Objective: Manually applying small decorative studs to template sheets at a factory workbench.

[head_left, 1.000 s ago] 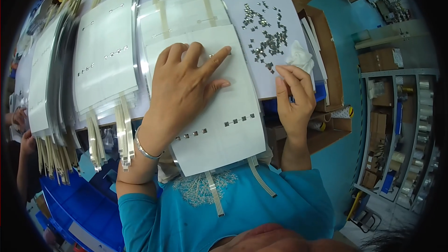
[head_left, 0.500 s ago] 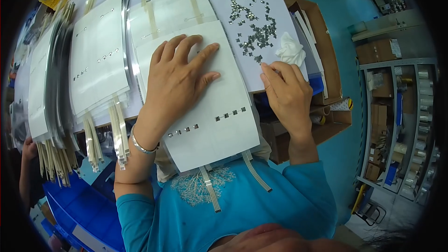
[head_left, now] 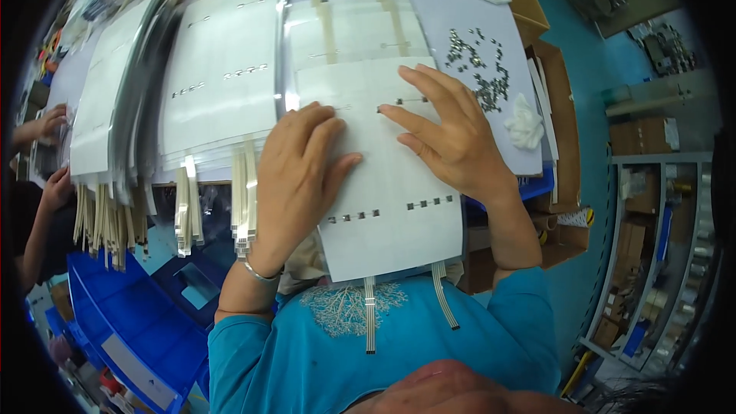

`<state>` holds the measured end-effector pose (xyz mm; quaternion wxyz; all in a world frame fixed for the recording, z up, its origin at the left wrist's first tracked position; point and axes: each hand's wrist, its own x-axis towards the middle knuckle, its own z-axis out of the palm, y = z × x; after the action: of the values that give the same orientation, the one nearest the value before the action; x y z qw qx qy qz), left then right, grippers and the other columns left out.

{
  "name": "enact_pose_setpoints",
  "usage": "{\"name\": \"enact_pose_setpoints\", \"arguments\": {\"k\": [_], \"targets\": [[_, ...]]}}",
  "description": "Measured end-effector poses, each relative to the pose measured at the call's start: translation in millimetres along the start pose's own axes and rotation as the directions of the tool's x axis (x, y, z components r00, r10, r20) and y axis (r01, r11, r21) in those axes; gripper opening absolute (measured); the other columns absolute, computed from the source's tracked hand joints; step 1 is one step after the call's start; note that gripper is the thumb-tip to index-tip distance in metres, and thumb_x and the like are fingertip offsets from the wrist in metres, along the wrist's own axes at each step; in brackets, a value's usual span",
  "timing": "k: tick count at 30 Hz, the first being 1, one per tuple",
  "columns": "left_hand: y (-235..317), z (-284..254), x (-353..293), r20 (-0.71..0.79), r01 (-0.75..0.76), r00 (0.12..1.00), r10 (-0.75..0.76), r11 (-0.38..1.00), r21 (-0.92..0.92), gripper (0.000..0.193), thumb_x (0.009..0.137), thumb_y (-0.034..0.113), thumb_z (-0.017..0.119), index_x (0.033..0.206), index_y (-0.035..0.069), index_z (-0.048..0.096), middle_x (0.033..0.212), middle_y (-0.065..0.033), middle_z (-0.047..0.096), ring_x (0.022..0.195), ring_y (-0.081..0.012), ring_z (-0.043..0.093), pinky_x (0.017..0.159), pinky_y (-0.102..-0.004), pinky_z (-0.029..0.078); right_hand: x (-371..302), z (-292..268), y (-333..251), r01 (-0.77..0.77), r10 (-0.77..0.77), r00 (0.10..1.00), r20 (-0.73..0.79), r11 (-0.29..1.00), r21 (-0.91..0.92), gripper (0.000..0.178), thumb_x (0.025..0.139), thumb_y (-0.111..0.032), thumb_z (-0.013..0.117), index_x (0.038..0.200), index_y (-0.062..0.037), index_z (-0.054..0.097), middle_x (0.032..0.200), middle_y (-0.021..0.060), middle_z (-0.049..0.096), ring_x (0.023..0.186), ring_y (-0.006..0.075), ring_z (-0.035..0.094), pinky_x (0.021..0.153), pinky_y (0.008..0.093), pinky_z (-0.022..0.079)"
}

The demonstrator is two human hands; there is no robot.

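Note:
A white flexible sheet (head_left: pixel 391 245) with rows of small dark metal squares and striped ribbon tails lies in front of me, its near end over my lap. My left hand (head_left: pixel 299 165) rests on its left side, fingers bent and thumb apart, holding nothing. Over the upper right part is my right hand (head_left: pixel 452 126), its fingers spread. Its index fingertip touches a small dark metal square (head_left: pixel 379 110) on the sheet. Another square (head_left: pixel 399 101) sits just above that fingertip. Loose metal squares (head_left: pixel 491 92) are scattered on the table to the right, partly behind my right hand.
Stacks of similar sheets (head_left: pixel 222 46) stand to the left, ribbon tails hanging over the table edge. A crumpled white cloth (head_left: pixel 524 124) lies at the right. Cardboard boxes (head_left: pixel 563 138) flank the table. Blue bins (head_left: pixel 126 314) are below left. Another person's hand (head_left: pixel 55 188) shows at far left.
My right hand has moved left from the loose squares onto the sheet, and its fingers have spread. My left hand has drawn to the sheet's left side. The whole view has shifted.

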<state>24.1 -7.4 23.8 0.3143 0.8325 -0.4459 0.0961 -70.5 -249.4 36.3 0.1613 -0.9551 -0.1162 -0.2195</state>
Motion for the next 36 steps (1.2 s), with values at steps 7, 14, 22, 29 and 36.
{"name": "enact_pose_setpoints", "arguments": {"k": [7,14,22,29,36], "targets": [[-3.7,3.3,-3.7,-0.022,-0.012,1.000,0.012,1.000,0.022,0.042,0.093,0.027,0.084,0.121,0.002,0.068,0.127,-0.0161,0.068,0.128,-0.0382,0.067,0.116,-0.0523,0.050,29.0,19.6,1.9,0.111,-0.106,0.989,0.098,0.993,-0.038,0.044,0.087,-0.015,0.087,0.130,-0.0211,0.081,0.160,0.0113,0.058,0.150,0.0371,0.051,0.119,0.0535,0.046],[-5.9,-0.2,-1.3,-0.002,-0.039,0.999,0.039,0.998,0.059,0.042,0.094,0.029,0.082,0.123,0.002,0.068,0.128,-0.0156,0.069,0.128,-0.0364,0.067,0.118,-0.0522,0.049,31.8,23.6,-18.7,0.059,-0.060,0.991,0.121,0.998,0.011,0.039,0.094,-0.015,0.081,0.133,-0.0080,0.076,0.162,0.0137,0.056,0.154,0.0375,0.048,0.122,0.0577,0.041],[-4.6,2.4,-1.1,-0.012,-0.033,0.999,0.034,0.996,0.087,0.043,0.095,0.029,0.082,0.125,0.003,0.068,0.130,-0.0145,0.069,0.130,-0.0358,0.067,0.118,-0.0516,0.049,17.0,26.8,-20.9,0.028,-0.031,0.998,0.057,0.999,0.040,0.033,0.098,-0.021,0.080,0.130,-0.0112,0.079,0.166,0.0159,0.052,0.158,0.0404,0.041,0.123,0.0636,0.036],[-5.3,2.4,-2.8,-0.015,-0.051,0.998,0.053,0.992,0.115,0.042,0.095,0.029,0.082,0.125,0.003,0.068,0.128,-0.0151,0.069,0.131,-0.0356,0.067,0.118,-0.0507,0.049,17.9,31.0,-18.1,0.006,-0.006,0.996,0.090,1.000,-0.009,0.034,0.101,-0.026,0.077,0.133,-0.0164,0.077,0.167,0.0149,0.049,0.160,0.0392,0.039,0.125,0.0647,0.034],[-5.6,2.9,-3.0,-0.021,-0.056,0.998,0.058,0.992,0.111,0.041,0.095,0.030,0.082,0.124,0.003,0.069,0.129,-0.0144,0.069,0.131,-0.0349,0.067,0.118,-0.0504,0.049,18.5,39.5,-12.7,-0.045,0.038,0.996,0.086,0.996,0.079,0.036,0.102,-0.028,0.076,0.135,-0.0138,0.075,0.166,0.0155,0.050,0.161,0.0399,0.037,0.127,0.0651,0.030]]}}
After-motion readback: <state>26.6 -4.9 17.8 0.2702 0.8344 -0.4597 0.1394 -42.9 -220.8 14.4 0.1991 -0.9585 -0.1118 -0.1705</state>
